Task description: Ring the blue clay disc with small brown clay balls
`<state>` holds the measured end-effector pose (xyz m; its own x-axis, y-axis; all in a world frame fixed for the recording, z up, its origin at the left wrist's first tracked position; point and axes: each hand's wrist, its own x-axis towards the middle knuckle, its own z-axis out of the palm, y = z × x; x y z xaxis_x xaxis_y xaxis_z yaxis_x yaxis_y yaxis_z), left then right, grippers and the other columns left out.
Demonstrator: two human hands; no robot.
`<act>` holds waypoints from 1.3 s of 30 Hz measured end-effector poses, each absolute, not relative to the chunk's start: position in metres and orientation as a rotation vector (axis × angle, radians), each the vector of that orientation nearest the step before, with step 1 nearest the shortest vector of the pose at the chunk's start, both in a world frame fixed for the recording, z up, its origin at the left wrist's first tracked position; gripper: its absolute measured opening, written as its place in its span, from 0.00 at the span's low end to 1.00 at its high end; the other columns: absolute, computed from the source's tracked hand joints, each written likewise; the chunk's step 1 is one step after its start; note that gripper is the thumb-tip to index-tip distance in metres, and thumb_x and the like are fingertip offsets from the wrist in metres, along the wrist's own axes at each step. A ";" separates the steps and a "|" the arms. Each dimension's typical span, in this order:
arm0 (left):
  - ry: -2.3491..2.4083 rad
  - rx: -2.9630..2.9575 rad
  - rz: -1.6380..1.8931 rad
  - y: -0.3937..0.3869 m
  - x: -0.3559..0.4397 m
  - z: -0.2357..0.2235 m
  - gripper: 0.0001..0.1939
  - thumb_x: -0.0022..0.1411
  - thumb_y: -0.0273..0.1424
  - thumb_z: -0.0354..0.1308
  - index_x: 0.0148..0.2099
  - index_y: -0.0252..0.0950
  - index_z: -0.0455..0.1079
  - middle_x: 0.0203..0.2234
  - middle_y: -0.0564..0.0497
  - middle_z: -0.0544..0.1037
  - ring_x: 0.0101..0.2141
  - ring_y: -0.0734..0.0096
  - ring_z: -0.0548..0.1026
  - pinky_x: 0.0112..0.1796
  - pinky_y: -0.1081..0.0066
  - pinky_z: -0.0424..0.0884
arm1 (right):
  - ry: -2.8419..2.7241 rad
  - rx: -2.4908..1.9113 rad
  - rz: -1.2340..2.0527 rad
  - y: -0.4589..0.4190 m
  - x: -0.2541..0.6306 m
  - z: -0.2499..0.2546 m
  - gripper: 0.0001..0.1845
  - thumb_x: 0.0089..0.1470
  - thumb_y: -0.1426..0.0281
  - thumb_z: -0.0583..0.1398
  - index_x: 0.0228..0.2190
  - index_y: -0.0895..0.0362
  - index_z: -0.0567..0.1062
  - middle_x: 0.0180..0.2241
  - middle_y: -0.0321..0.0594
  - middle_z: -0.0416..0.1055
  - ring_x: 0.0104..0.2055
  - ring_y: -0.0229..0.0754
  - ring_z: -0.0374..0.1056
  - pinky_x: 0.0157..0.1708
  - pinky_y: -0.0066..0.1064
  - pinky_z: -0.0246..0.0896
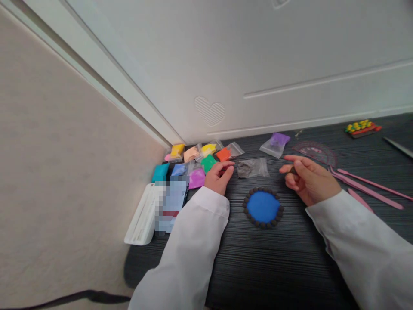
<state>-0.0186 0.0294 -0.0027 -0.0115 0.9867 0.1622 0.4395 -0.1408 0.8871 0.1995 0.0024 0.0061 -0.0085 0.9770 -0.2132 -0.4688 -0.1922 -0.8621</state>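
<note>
A small dark lump of clay (293, 170) sits between the thumb and fingers of my right hand (308, 178), whose index finger points left. My left hand (220, 177) rests near the black table, fingers loosely bent and the thumb a little apart from them, with nothing visible in it. Just right of its fingertips lies a clear zip bag with dark clay (250, 168). Between and below my hands is a flat blue clay disc (263, 206), ringed by small dark clay balls (245, 211). At the ring's right side the balls bulge out to a point.
Left of my left hand lie several bags of coloured clay (196, 177), a phone (174, 202) and a white tray (142, 215). A purple clay bag (279, 140), protractor (316, 151), pink tools (368, 187) and a yellow-flowered clay piece (361, 128) lie toward the back and right.
</note>
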 end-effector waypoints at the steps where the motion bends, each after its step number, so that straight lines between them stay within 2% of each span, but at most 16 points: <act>1: 1.503 1.631 1.116 0.030 -0.018 -0.003 0.11 0.53 0.34 0.53 0.37 0.35 0.70 0.31 0.50 0.72 0.32 0.74 0.69 0.33 0.74 0.64 | -0.729 -1.000 1.520 0.002 0.200 0.008 0.11 0.46 0.63 0.58 0.33 0.54 0.66 0.20 0.32 0.68 0.12 0.28 0.53 0.12 0.23 0.44; 4: 1.521 1.657 1.107 0.029 -0.018 -0.004 0.11 0.53 0.34 0.53 0.37 0.35 0.70 0.31 0.50 0.72 0.32 0.74 0.69 0.33 0.73 0.64 | -0.754 -0.996 1.539 0.000 0.199 0.012 0.11 0.50 0.60 0.54 0.29 0.54 0.65 0.08 0.25 0.55 0.08 0.27 0.42 0.12 0.23 0.39; 6: 1.520 1.732 1.098 0.029 -0.017 -0.003 0.10 0.53 0.33 0.53 0.37 0.35 0.70 0.31 0.50 0.73 0.33 0.74 0.69 0.34 0.73 0.64 | -0.733 -0.974 1.545 0.000 0.198 0.014 0.13 0.51 0.58 0.51 0.26 0.55 0.65 0.07 0.23 0.45 0.09 0.27 0.38 0.13 0.23 0.37; 8: 1.485 1.838 1.082 0.028 -0.017 -0.002 0.10 0.53 0.32 0.54 0.36 0.35 0.71 0.30 0.50 0.73 0.33 0.73 0.69 0.34 0.73 0.64 | -0.714 -0.963 1.546 0.001 0.198 0.014 0.13 0.51 0.59 0.51 0.25 0.55 0.65 0.08 0.23 0.42 0.10 0.27 0.37 0.14 0.24 0.36; 12: 1.398 1.991 1.049 0.027 -0.017 -0.003 0.09 0.52 0.32 0.54 0.36 0.36 0.72 0.31 0.50 0.73 0.34 0.73 0.69 0.33 0.73 0.64 | -0.708 -0.974 1.589 0.003 0.201 0.015 0.09 0.49 0.64 0.51 0.25 0.56 0.66 0.12 0.26 0.44 0.13 0.28 0.41 0.15 0.24 0.38; 16: 1.375 2.025 1.063 0.028 -0.020 -0.008 0.08 0.52 0.32 0.55 0.35 0.37 0.72 0.30 0.50 0.73 0.34 0.72 0.70 0.31 0.72 0.64 | -0.693 -0.998 1.618 0.006 0.200 0.010 0.06 0.43 0.72 0.52 0.27 0.57 0.67 0.15 0.27 0.49 0.15 0.28 0.44 0.16 0.24 0.38; 21: 1.316 2.167 1.024 0.025 -0.018 -0.003 0.08 0.52 0.30 0.55 0.36 0.37 0.72 0.31 0.50 0.72 0.35 0.71 0.69 0.39 0.68 0.65 | -0.751 -1.019 1.542 0.007 0.194 0.001 0.09 0.42 0.74 0.54 0.31 0.57 0.66 0.21 0.30 0.61 0.18 0.28 0.51 0.18 0.25 0.44; 26: 1.159 2.366 0.818 0.013 -0.005 0.006 0.10 0.51 0.31 0.56 0.37 0.37 0.72 0.33 0.49 0.72 0.37 0.69 0.68 0.42 0.66 0.63 | -1.058 -1.277 1.343 -0.006 0.197 0.010 0.07 0.48 0.70 0.50 0.31 0.56 0.66 0.15 0.27 0.52 0.17 0.29 0.47 0.18 0.26 0.42; 29: 1.129 2.351 0.690 0.004 0.002 0.010 0.18 0.51 0.33 0.55 0.46 0.36 0.66 0.36 0.48 0.72 0.38 0.68 0.67 0.42 0.65 0.63 | -1.523 -1.563 1.050 -0.023 0.205 0.021 0.09 0.50 0.66 0.50 0.30 0.55 0.69 0.17 0.30 0.57 0.20 0.32 0.53 0.21 0.27 0.46; 32: 1.158 2.355 0.646 -0.005 0.005 0.016 0.27 0.50 0.35 0.55 0.53 0.36 0.59 0.41 0.46 0.69 0.42 0.66 0.65 0.44 0.63 0.62 | -1.859 -1.688 0.900 -0.040 0.214 0.028 0.08 0.50 0.67 0.52 0.30 0.54 0.70 0.17 0.30 0.57 0.21 0.32 0.55 0.23 0.27 0.47; 35: 1.165 2.451 0.644 -0.016 0.007 0.023 0.22 0.48 0.35 0.56 0.48 0.40 0.65 0.44 0.47 0.67 0.44 0.61 0.64 0.46 0.58 0.58 | -2.025 -1.677 0.811 -0.050 0.219 0.028 0.07 0.50 0.69 0.53 0.30 0.54 0.70 0.17 0.30 0.57 0.22 0.33 0.55 0.24 0.27 0.48; 39: 1.188 2.525 0.680 -0.034 0.012 0.025 0.12 0.47 0.35 0.57 0.37 0.44 0.71 0.42 0.51 0.70 0.43 0.59 0.64 0.44 0.55 0.58 | -2.138 -1.588 0.737 -0.056 0.219 0.025 0.06 0.50 0.70 0.53 0.31 0.55 0.70 0.22 0.33 0.63 0.26 0.33 0.58 0.29 0.27 0.50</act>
